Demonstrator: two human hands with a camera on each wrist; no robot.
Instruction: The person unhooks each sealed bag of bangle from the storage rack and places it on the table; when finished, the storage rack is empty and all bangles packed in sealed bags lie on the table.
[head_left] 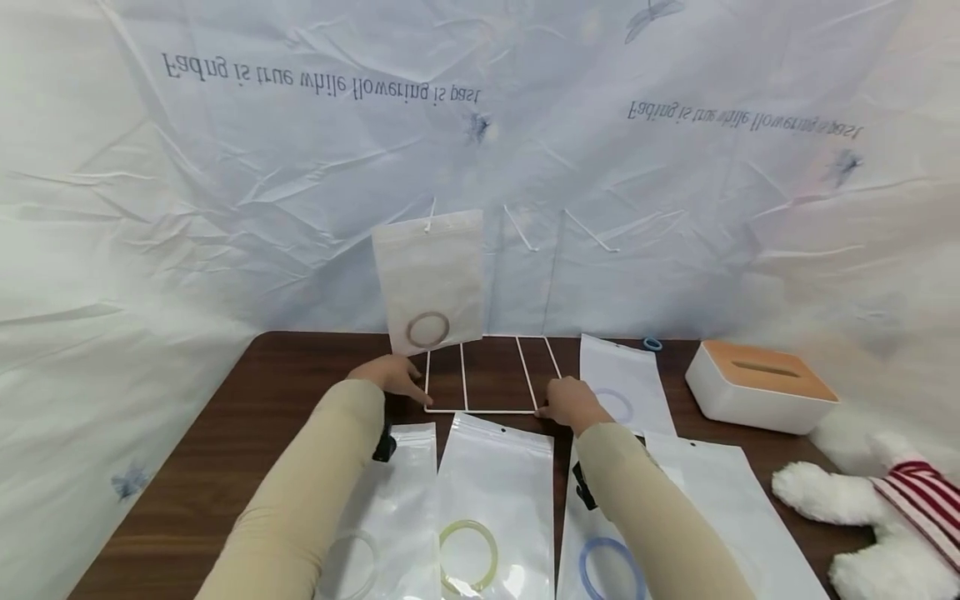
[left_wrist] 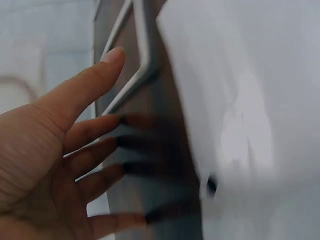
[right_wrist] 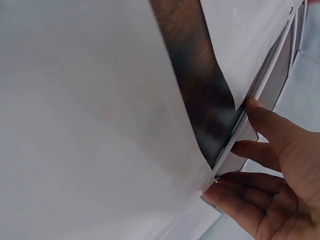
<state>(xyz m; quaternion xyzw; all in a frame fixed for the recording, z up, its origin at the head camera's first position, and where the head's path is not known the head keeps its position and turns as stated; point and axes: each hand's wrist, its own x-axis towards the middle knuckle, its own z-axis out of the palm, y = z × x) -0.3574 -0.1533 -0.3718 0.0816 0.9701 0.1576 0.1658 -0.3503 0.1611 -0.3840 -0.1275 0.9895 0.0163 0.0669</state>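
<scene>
A white wire rack (head_left: 463, 375) stands on the table; a white pouch (head_left: 431, 267) with a brownish ring hangs from its left hook. My left hand (head_left: 386, 375) is at the rack's front left corner. In the left wrist view its fingers are spread, with the thumb (left_wrist: 90, 85) near the bent white wire (left_wrist: 145, 50); contact is unclear. At the front right corner, my right hand (head_left: 573, 404) pinches the base wire (right_wrist: 270, 67) between thumb and fingers. Below lie a pouch with a yellow ring (head_left: 491, 542) and one with a blue ring (head_left: 583, 567).
At the near left lies a pouch (head_left: 408, 467) with a pale ring. Further pouches (head_left: 720, 483) lie to the right, one (head_left: 622, 367) beside the rack. A small blue ring (head_left: 652, 343), tissue box (head_left: 750, 400) and white plush toy (head_left: 892, 533) are also on the right.
</scene>
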